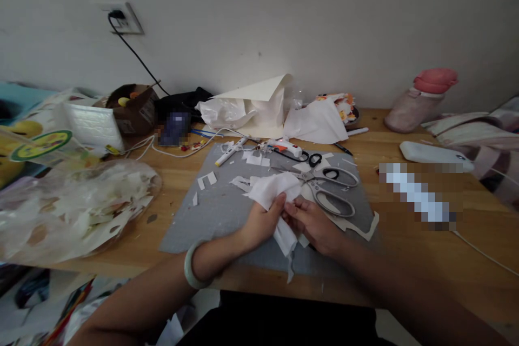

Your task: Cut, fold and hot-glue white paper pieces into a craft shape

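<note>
Both my hands meet over a grey mat (219, 216) on the wooden desk and hold one crumpled piece of white tissue-like paper (272, 190). My left hand (261, 221), with a pale green bangle on its wrist, pinches the paper from the left. My right hand (312, 221) grips the same paper from the right, and a strip of it hangs down below my fingers. Grey-handled scissors (330, 189) lie on the mat just beyond my right hand. Small white paper scraps (206, 179) are scattered on the mat.
A glue gun (286, 147), a white marker (229, 153) and cables lie behind the mat. Folded cream paper (259, 102) stands at the back. A clear bag of paper offcuts (73, 211) fills the left. A pink bottle (419, 100) and a white case (433, 154) sit right.
</note>
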`<act>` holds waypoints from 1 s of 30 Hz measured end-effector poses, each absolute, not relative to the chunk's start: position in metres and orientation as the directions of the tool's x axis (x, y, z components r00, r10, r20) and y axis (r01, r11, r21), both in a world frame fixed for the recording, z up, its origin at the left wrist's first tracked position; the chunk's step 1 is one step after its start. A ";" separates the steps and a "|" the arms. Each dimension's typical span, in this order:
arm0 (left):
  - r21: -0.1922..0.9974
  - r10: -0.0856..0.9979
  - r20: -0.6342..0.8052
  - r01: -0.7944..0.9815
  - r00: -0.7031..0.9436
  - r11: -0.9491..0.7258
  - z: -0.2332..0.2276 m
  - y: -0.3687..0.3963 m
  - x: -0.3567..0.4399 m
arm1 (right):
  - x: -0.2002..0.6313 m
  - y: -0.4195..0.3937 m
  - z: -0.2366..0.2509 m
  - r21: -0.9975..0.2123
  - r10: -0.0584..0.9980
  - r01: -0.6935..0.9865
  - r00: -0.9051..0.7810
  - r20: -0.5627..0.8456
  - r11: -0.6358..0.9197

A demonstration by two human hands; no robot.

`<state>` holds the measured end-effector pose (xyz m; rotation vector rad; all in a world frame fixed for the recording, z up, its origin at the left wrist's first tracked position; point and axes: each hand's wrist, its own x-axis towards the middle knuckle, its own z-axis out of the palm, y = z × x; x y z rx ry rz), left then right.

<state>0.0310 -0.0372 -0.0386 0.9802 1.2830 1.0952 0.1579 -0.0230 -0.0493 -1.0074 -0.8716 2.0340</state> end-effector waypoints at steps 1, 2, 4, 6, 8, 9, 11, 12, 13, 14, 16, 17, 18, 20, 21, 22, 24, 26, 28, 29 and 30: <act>0.971 0.974 -0.226 -0.079 -0.001 0.226 -0.039 -0.037 0.031 | 0.158 -0.023 -0.049 -0.799 0.806 -0.282 -0.458 -0.374 -0.531; 0.970 0.974 -0.225 -0.092 0.016 0.226 -0.038 -0.038 0.032 | 0.158 -0.023 -0.048 -0.800 0.804 -0.281 -0.464 -0.371 -0.531; 0.964 0.972 -0.232 -0.124 0.042 0.236 -0.036 -0.038 0.033 | 0.158 -0.024 -0.046 -0.797 0.804 -0.290 -0.472 -0.362 -0.529; 0.952 0.964 -0.258 -0.153 0.069 0.265 -0.033 -0.038 0.032 | 0.159 -0.025 -0.044 -0.795 0.808 -0.309 -0.479 -0.344 -0.521; 0.931 0.949 -0.297 -0.188 0.111 0.313 -0.031 -0.038 0.032 | 0.159 -0.026 -0.043 -0.796 0.807 -0.325 -0.500 -0.314 -0.511; 0.916 0.938 -0.318 -0.210 0.137 0.341 -0.031 -0.038 0.032 | 0.160 -0.026 -0.043 -0.796 0.803 -0.328 -0.516 -0.299 -0.508; 0.886 0.922 -0.346 -0.263 0.174 0.382 -0.031 -0.039 0.032 | 0.160 -0.025 -0.044 -0.796 0.787 -0.327 -0.551 -0.277 -0.510; 0.873 0.917 -0.352 -0.288 0.186 0.393 -0.031 -0.039 0.032 | 0.161 -0.025 -0.045 -0.793 0.781 -0.330 -0.564 -0.269 -0.512; 0.863 0.914 -0.354 -0.307 0.197 0.400 -0.031 -0.039 0.032 | 0.161 -0.024 -0.046 -0.788 0.777 -0.339 -0.572 -0.262 -0.515; 0.856 0.912 -0.353 -0.322 0.209 0.405 -0.030 -0.039 0.032 | 0.162 -0.024 -0.046 -0.782 0.774 -0.348 -0.581 -0.253 -0.518; 0.837 0.903 -0.356 -0.348 0.239 0.422 -0.027 -0.039 0.031 | 0.162 -0.024 -0.045 -0.766 0.765 -0.375 -0.603 -0.226 -0.522; 0.824 0.897 -0.363 -0.364 0.251 0.435 -0.024 -0.038 0.031 | 0.163 -0.023 -0.044 -0.755 0.761 -0.396 -0.615 -0.205 -0.524; 0.808 0.892 -0.373 -0.384 0.256 0.448 -0.021 -0.037 0.030 | 0.164 -0.023 -0.042 -0.740 0.758 -0.422 -0.627 -0.179 -0.524; 0.775 0.887 -0.394 -0.431 0.243 0.462 -0.017 -0.034 0.029 | 0.164 -0.022 -0.038 -0.712 0.752 -0.466 -0.646 -0.133 -0.526; 0.762 0.887 -0.401 -0.454 0.230 0.463 -0.017 -0.033 0.028 | 0.165 -0.022 -0.037 -0.704 0.751 -0.477 -0.649 -0.123 -0.527; 0.752 0.887 -0.406 -0.472 0.219 0.461 -0.018 -0.032 0.028 | 0.165 -0.022 -0.036 -0.703 0.750 -0.475 -0.650 -0.125 -0.529; 0.747 0.895 -0.406 -0.498 0.183 0.440 -0.022 -0.031 0.029 | 0.165 -0.022 -0.036 -0.717 0.752 -0.451 -0.641 -0.154 -0.532; 0.779 0.917 -0.382 -0.494 0.117 0.387 -0.029 -0.031 0.030 | 0.164 -0.022 -0.037 -0.724 0.766 -0.441 -0.616 -0.186 -0.531; 0.815 0.936 -0.349 -0.478 0.045 0.327 -0.035 -0.032 0.031 | 0.164 -0.022 -0.039 -0.710 0.776 -0.450 -0.592 -0.216 -0.541; 0.828 0.942 -0.336 -0.470 0.018 0.305 -0.038 -0.032 0.031 | 0.163 -0.022 -0.039 -0.699 0.780 -0.458 -0.581 -0.231 -0.548; 0.838 0.945 -0.327 -0.461 0.003 0.291 -0.039 -0.033 0.031 | 0.163 -0.022 -0.039 -0.689 0.783 -0.465 -0.571 -0.247 -0.556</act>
